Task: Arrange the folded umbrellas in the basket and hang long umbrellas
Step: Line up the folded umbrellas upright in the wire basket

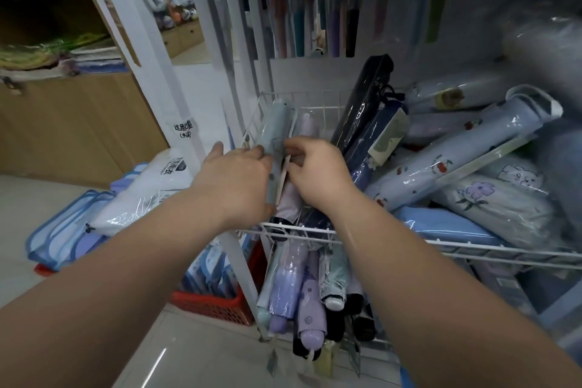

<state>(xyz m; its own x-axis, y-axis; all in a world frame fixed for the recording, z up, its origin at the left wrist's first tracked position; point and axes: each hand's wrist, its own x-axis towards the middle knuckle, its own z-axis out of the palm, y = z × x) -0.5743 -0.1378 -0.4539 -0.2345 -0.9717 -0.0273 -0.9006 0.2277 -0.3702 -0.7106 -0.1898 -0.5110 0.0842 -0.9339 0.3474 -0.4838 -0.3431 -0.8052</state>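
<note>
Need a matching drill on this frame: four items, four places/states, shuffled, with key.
Items
1. pale green umbrella
2. black umbrella
3. cherry-print umbrella
4. red basket

Places/states
a. on the floor, left of the rack
b. held by the left hand and right hand
c. lying slantwise on the pile at right
d. propped tilted at the back of the wire basket

Pairs: 1-b, 2-d, 3-c, 4-a

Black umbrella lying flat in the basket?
No, the black umbrella leans steeply, its top poking above the wire basket back rim.
</note>
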